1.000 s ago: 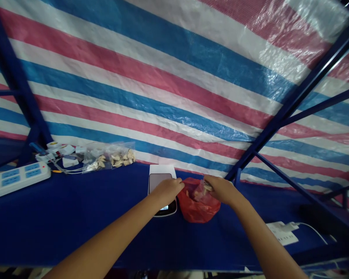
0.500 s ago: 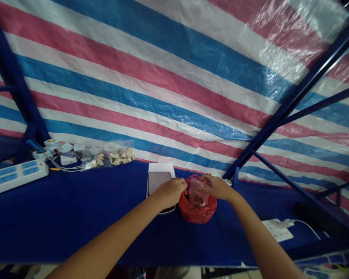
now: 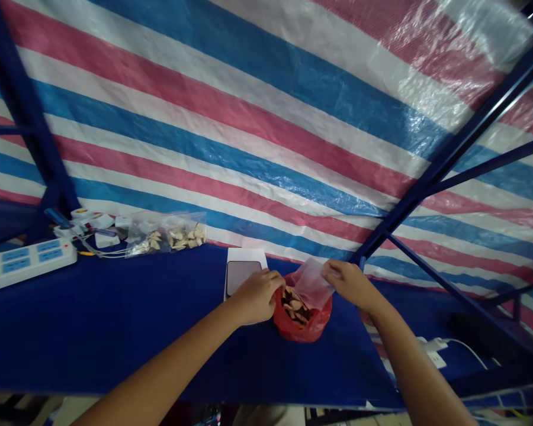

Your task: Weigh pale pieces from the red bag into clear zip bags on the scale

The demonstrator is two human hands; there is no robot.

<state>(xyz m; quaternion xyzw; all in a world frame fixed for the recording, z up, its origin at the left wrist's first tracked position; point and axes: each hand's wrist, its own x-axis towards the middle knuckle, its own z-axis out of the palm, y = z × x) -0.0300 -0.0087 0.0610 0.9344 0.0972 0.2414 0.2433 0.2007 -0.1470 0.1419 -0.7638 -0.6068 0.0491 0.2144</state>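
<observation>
A red plastic bag [image 3: 305, 332] stands with its mouth spread on the blue tabletop. Thin pale slices with dark edges [image 3: 295, 307] lie inside it. My left hand [image 3: 258, 296] pinches the bag's left rim, fingers closed. Between the closed fingers of my right hand [image 3: 350, 285] is the top of a clear plastic bag [image 3: 314, 284], whose lower end reaches into the red bag. Whether anything is in the clear bag I cannot tell. Partly behind my left hand is a flat white device with a grey, dark-rimmed plate [image 3: 243, 277].
Clear bags of pale pieces [image 3: 186, 235] lie at the back left, beside tangled white cables and adapters [image 3: 100, 228]. A white power strip [image 3: 31, 260] sits at the left; another strip [image 3: 435, 355] is at the right. Blue metal bars [image 3: 420, 192] and striped sheeting [image 3: 249, 148] stand behind.
My right hand has moved slightly right and up, drawing the clear bag across and uncovering the slices in the red bag. My left hand stays at the rim.
</observation>
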